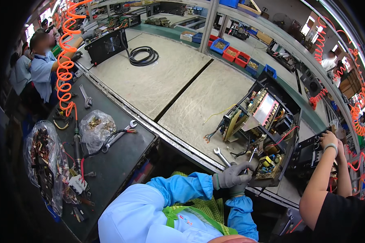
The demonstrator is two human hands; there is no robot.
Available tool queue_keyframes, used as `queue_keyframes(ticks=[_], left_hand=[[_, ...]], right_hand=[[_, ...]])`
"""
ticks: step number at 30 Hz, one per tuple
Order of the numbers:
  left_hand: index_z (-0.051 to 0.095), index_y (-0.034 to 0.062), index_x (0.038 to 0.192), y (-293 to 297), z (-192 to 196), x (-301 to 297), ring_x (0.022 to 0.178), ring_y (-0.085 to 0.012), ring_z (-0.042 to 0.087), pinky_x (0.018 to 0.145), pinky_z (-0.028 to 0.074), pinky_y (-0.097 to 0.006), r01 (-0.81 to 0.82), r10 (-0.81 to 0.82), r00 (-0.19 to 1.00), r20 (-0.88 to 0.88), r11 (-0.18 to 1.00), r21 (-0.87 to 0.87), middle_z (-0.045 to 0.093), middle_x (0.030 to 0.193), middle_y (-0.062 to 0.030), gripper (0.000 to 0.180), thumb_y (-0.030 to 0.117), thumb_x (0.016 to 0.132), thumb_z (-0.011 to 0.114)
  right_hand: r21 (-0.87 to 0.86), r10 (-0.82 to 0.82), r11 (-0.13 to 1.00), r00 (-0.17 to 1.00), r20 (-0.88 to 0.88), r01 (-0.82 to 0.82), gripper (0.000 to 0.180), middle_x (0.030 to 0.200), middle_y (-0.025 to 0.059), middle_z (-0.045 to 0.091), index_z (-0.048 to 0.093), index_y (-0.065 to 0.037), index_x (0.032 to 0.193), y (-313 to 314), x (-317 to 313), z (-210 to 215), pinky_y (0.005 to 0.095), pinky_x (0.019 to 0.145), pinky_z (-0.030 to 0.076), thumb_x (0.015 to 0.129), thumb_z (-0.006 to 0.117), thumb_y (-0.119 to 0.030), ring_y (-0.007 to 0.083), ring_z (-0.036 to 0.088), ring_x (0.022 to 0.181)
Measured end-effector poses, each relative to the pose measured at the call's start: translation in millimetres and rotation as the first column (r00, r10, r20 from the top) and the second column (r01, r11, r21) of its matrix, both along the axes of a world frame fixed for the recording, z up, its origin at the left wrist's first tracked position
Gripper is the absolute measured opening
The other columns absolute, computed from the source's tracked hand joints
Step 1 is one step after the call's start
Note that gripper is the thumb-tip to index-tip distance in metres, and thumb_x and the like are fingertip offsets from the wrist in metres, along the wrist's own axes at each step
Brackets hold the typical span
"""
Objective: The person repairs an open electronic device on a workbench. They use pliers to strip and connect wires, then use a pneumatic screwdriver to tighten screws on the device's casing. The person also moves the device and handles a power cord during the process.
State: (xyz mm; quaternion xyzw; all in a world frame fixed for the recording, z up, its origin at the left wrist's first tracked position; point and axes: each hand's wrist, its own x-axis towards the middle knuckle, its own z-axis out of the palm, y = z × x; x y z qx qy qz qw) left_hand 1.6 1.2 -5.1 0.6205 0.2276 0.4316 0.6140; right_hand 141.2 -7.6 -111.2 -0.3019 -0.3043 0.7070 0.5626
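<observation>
Left hand (230, 177) gloved, fingers curled round thin metal-shafted tool (253, 154), probably screwdriver. Right hand (240, 189), gloved too, just below, partly covered by left; cannot tell its grip. Open machine (263, 115), boards and wires exposed, sits on pale surface (190, 105) just beyond hands. Wrench (220, 154) lies near left hand. Print (185, 220) on blue shirt (129, 214) too small to read.

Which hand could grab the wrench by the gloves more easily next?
Probably the left hand: it lies nearer the wrench. The right hand sits lower, partly hidden beneath the left.
</observation>
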Motion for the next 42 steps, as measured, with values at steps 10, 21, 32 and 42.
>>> queue_keyframes(ticks=[10,21,32,42], left_hand=[[0.051,0.0035,0.121,-1.5,2.6,0.7,0.084,-0.0198,0.061,0.077,0.048,-0.032,-0.011,0.012,1.000,0.022,1.000,-0.007,0.062,0.090,-0.0117,0.051,0.037,0.084,0.058],[0.055,0.0046,0.116,-0.3,-4.2,3.9,0.080,-0.0239,0.063,0.074,0.049,-0.034,-0.111,0.108,0.993,0.040,0.991,0.078,0.062,0.085,-0.0129,0.045,0.033,0.082,0.059],[0.055,0.0037,0.115,0.3,0.8,0.1,0.082,-0.0258,0.063,0.076,0.049,-0.035,-0.064,0.063,0.997,0.037,0.997,0.031,0.062,0.086,-0.0134,0.044,0.032,0.082,0.058],[0.054,0.0047,0.118,-0.2,3.2,-1.6,0.086,-0.0227,0.062,0.079,0.048,-0.034,-0.036,0.035,0.998,0.059,0.999,0.015,0.061,0.090,-0.0127,0.045,0.032,0.082,0.058]], right_hand=[[0.012,-0.040,0.999,0.963,0.266,0.039,0.023,0.096,0.0045,0.053,0.055,-0.011,0.105,-4.6,2.2,2.8,0.0294,0.084,0.045,0.100,0.036,-0.024,0.0154,0.053,0.090],[-0.038,-0.015,0.999,0.996,0.087,0.019,0.026,0.102,0.0057,0.055,0.055,-0.009,0.110,-0.6,10.6,-12.6,0.0323,0.090,0.045,0.100,0.036,-0.025,0.0173,0.054,0.095],[-0.004,0.058,0.998,0.988,-0.145,-0.059,0.031,0.104,0.0065,0.056,0.054,-0.009,0.112,-1.3,11.9,-18.0,0.0329,0.089,0.046,0.099,0.035,-0.030,0.0191,0.055,0.097],[-0.037,-0.015,0.999,0.998,0.056,0.017,0.031,0.104,0.0074,0.057,0.054,-0.009,0.112,-4.0,11.3,-10.9,0.0334,0.088,0.046,0.100,0.033,-0.027,0.0193,0.055,0.096]])
